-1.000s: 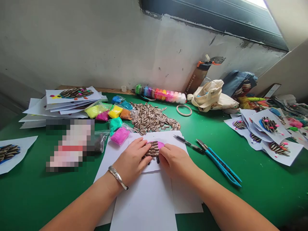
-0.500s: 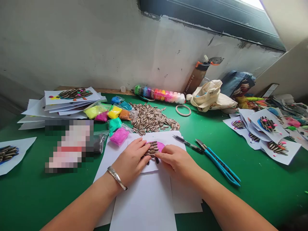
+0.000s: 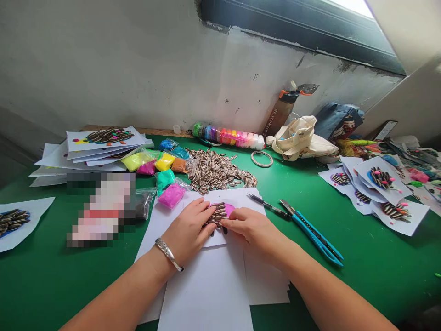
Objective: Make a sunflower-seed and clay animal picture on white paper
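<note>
Centrally in the frame, slender brown-striped seeds (image 3: 218,213) on a rounded pink clay-like patch (image 3: 228,208) are aligned roughly left-right, touched by the left hand (image 3: 188,226), fingers spread. The right hand's (image 3: 255,228) bunched fingertips, grip indiscernible, have been shifted slightly leftward.

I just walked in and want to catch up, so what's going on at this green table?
A person is working with sunflower seeds on a small sheet of white paper. The left hand rests over rows of seeds set on a pink patch, while the right hand has its fingertips at the patch's right side. Part of the pink is still bare. A loose pile of sunflower seeds lies just beyond the paper.
</note>
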